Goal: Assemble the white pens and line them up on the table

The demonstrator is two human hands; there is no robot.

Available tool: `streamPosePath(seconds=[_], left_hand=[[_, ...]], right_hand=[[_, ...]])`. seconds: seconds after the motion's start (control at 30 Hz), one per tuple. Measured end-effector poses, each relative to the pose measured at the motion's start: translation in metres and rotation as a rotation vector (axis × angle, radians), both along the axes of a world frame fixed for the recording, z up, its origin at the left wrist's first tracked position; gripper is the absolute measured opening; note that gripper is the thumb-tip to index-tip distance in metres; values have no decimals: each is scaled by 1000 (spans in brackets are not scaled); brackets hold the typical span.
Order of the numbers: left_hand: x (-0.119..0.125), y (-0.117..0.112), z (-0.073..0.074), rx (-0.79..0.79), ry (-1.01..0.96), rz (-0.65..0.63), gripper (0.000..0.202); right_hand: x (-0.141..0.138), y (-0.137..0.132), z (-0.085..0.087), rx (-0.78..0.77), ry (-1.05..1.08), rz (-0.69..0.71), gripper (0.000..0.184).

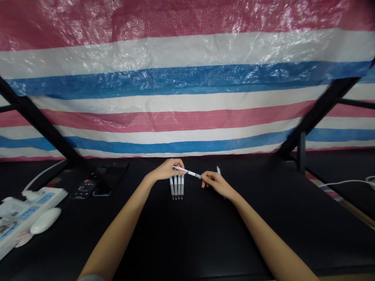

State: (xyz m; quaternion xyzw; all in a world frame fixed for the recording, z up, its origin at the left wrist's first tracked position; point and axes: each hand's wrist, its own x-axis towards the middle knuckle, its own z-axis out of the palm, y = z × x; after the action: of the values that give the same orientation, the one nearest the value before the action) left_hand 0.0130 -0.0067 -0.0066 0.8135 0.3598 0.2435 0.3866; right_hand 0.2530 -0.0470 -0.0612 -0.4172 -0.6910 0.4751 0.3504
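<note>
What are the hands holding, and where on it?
One white pen, held between both: left hand pinches one end, right hand the other. Four pens lie under it.

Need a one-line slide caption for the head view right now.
Left hand and right hand hold a white pen between them above four pens lined up on a black table.

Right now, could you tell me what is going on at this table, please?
A person is holding one white pen between both hands: the left hand grips one end, the right hand the other. Just below the left hand, a row of similar pens lies side by side on the black table. Another pen lies behind the right hand. A power strip and a white mouse sit far left.
</note>
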Motion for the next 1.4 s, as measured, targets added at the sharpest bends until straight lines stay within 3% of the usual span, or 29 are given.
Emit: streamPosePath(seconds=[0.37, 0.87, 1.03, 1.23, 1.4], left_hand=[[-1, -2, 2, 14, -1, 10, 16], [-1, -1, 3, -53, -23, 9, 20], [6, -1, -3, -200, -243, 80, 22], [28, -1, -22, -402, -701, 206, 24], [40, -2, -21, -691, -995, 324, 22]], right_hand=[[-1, -2, 1, -29, 31, 15, 29], [1, -1, 1, -16, -20, 80, 42], [-2, -2, 2, -49, 28, 108, 47], [-6, -6, 7, -109, 100, 109, 47], [-2, -1, 7, -64, 128, -41, 49]])
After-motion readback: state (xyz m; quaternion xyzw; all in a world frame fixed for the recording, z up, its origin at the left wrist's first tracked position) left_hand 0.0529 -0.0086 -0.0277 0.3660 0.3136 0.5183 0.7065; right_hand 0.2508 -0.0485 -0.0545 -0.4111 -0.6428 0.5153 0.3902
